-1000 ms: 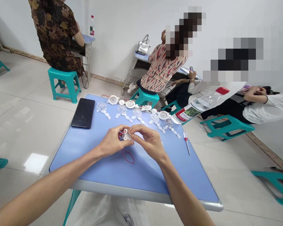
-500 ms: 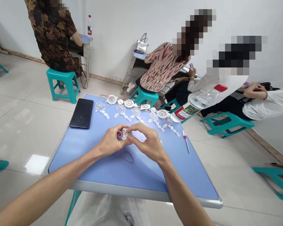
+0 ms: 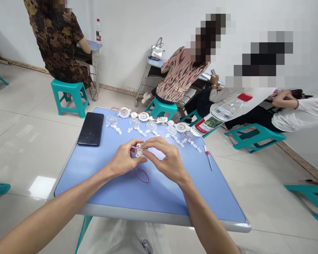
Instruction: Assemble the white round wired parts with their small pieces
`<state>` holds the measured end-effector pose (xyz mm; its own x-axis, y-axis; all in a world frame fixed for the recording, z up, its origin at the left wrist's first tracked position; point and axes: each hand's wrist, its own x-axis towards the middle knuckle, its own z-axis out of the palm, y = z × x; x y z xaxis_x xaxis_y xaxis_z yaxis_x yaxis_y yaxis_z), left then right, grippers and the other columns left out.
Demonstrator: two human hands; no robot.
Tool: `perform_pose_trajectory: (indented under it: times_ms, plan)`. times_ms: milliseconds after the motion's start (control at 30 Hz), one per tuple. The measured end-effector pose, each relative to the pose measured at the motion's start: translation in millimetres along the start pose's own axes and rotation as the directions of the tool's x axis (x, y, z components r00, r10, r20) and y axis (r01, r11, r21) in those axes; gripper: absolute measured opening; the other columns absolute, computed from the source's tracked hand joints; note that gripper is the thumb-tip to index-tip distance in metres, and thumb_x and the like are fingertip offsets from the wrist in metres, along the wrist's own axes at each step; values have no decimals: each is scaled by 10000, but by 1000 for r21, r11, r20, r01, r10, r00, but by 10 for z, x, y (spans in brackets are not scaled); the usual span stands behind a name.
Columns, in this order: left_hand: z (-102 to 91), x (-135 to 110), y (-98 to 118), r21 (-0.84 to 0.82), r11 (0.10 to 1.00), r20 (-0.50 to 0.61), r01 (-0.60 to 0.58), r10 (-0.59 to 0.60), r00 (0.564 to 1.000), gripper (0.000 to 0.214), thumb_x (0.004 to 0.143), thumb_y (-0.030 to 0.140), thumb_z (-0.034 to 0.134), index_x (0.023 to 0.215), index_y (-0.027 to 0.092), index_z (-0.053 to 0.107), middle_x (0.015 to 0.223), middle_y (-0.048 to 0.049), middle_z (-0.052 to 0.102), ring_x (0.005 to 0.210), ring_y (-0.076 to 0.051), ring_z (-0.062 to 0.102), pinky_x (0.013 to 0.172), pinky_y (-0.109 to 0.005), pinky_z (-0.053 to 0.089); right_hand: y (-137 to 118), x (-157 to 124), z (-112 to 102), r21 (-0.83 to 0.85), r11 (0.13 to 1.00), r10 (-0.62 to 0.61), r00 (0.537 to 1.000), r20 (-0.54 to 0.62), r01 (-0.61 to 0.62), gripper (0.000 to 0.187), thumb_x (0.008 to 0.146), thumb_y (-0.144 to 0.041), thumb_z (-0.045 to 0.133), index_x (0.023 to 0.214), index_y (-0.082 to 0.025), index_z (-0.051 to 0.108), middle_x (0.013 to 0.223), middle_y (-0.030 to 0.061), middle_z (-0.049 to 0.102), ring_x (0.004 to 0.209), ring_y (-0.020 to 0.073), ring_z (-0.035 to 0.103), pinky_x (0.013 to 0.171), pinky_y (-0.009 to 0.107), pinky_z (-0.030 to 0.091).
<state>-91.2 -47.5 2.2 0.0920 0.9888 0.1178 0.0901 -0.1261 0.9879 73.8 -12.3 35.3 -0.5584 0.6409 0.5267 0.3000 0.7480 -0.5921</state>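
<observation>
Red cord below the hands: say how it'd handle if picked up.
The red cord would probably flop, since it bends in a loose loop. It is likely light, being so thin. Pulling it might tug the white part between the left hand and right hand, as the cord seems to run up to it.

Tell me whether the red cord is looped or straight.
Looped: beside the left hand, the red cord bends round and back. Whether it touches the desk, I cannot tell.

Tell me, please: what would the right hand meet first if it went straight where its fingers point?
Probably the white part, directly ahead, then the left hand holding it; exact depth is unclear.
</observation>
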Motion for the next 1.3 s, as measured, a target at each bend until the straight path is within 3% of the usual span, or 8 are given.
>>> perform_pose_trajectory:
  times_ms: [133,400,933,1067,1300]
  plan:
    - [-4,6,-8,1,1000,-9,-3,3,1000,477,703,223,755,1147,162,593,1062,-46,668,917,-180,619,823,-291,492,-15,7,-13,-86,995,-52,997,-55,48,123,875,-171,595,877,-251,689,910,63,688,927,234,603,830,426,512]
    - [1,13,-24,16,998,-3,-53,53,999,438,766,276,731,1164,169,585,1076,-42,672,962,-181,623,847,-278,484,-33,-14,66,-262,960,-107,994,-37,93,160,828,-136,610,890,-258,694,980,73,684,1021,275,537,859,474,499]
    - [-5,8,-31,-5,996,-5,-95,95,996,415,786,315,724,1149,177,576,1115,-49,662,1021,-185,613,880,-271,477,-68,-20,102,-158,987,-51,996,-67,40,171,859,-131,582,902,-262,682,930,54,681,954,244,569,817,425,517]
    - [-7,4,-44,6,997,-8,-82,82,997,447,785,345,728,1166,174,569,1127,-55,654,1000,-184,616,874,-278,481,-39,-34,85,-183,982,-56,996,-69,43,171,857,-139,595,956,-250,680,961,68,674,970,245,572,831,430,515]
    - [-2,12,-60,11,998,-16,-64,64,998,449,771,311,737,1161,170,564,1094,-49,658,971,-181,622,860,-283,485,-36,-39,97,-260,962,-104,991,-90,77,152,849,-136,605,875,-261,687,940,65,680,978,260,548,841,455,504]
